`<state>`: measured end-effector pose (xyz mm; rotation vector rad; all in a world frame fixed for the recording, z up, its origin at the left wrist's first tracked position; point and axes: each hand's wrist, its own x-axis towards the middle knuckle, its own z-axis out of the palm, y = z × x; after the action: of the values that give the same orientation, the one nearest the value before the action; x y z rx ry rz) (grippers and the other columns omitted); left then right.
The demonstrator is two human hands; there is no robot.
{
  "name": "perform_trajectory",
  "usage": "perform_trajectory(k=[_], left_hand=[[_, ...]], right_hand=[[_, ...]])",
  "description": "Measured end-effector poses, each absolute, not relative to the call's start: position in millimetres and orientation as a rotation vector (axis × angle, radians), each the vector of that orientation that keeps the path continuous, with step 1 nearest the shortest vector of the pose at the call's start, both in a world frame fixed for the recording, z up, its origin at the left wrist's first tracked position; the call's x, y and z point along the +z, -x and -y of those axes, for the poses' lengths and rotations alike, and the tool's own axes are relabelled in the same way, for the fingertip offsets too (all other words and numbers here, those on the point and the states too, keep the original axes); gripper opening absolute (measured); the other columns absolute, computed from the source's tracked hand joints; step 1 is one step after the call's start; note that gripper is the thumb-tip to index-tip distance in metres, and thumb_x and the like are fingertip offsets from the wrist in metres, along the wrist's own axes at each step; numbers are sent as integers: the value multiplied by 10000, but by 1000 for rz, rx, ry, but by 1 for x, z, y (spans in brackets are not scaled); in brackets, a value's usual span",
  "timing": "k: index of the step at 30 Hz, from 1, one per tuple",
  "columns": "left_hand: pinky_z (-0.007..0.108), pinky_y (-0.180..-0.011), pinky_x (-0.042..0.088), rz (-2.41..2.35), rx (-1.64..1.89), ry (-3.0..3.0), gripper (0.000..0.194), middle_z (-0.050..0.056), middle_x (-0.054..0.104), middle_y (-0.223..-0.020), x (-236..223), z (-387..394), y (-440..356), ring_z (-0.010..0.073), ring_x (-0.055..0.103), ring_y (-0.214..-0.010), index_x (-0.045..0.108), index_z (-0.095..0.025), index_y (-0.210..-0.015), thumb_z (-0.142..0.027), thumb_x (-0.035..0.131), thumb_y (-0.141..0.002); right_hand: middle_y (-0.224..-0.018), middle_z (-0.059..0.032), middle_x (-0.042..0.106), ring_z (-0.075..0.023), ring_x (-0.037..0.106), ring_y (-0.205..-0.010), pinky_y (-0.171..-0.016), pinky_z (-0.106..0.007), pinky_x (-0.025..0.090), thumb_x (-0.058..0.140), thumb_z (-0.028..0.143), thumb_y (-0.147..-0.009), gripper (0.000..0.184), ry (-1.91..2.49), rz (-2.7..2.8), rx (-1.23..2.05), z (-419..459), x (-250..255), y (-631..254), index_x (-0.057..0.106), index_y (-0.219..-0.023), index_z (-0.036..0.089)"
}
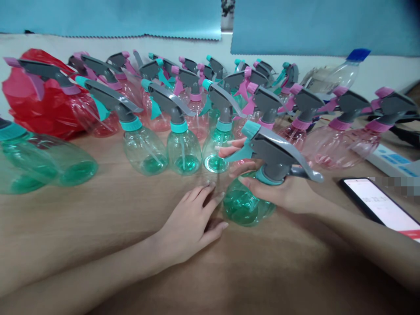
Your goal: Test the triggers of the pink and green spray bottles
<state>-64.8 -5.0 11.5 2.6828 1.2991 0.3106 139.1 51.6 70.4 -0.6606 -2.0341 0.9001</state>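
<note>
My right hand [288, 192] is wrapped round the neck of a green spray bottle [244, 203] with a grey and turquoise trigger head. The bottle is slightly tilted, with its base at or close to the table; some fingers reach behind the trigger. Just left of it, my left hand [193, 218] lies flat on the tabletop with its fingers stretched out, holding nothing. Behind my hands stand three green spray bottles in a row: a left one [144, 151], a middle one [183, 151] and a right one [216, 148].
Several pink spray bottles [334, 146] stand at the right and back. A red plastic bag [42, 109] is at the far left, behind green bottles [72, 162]. A phone [377, 201] lies at the right. A clear bottle with a blue cap [341, 76] stands by the wall.
</note>
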Motion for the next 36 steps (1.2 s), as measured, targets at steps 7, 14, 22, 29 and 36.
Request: perform_trajectory(k=[7,14,22,29,36], left_hand=[[504,-1049,347,-1289,321,-2681,532,194,435,-1400,10,5,66,339,378,-1294,479,-102,-1329,-441,530,-922],[492,-1047,352,-1291,345,-2666,516,199,447,-1386,10,4,65,342,387,-1292,503,-101,-1310,-430,547,-915],[492,-1046,353,-1300,307,-2680,507,197,440,-1394,12,5,64,339,378,-1298,518,-100,-1292,-441,537,-918],[498,-1046,354,-1304,305,-2684,514,200,439,-1395,11,5,66,340,383,-1295,513,-95,-1301,-443,527,-922],[498,-1044,358,-1301,311,-2692,547,208,438,-1397,12,5,66,340,382,-1298,484,-83,-1335,-439,531,-922]], right_hand=[[-974,28,716,-162,688,-947,-823,-295,587,491,2,-749,445,705,2003,968,-48,77,-138,614,-1069,286],[-1137,8,669,-132,685,-902,-813,-264,574,516,-1,-720,435,758,1922,1066,-46,79,-138,590,-1060,259],[-1096,18,668,-159,677,-836,-761,-313,570,542,29,-712,341,734,1931,970,-47,73,-140,609,-924,288],[-800,14,642,-173,653,-731,-699,-322,568,542,27,-686,268,775,1927,899,-45,75,-139,563,-791,272],[-768,29,664,-158,673,-748,-704,-293,578,516,15,-691,269,760,1960,813,-43,78,-138,609,-743,262]])
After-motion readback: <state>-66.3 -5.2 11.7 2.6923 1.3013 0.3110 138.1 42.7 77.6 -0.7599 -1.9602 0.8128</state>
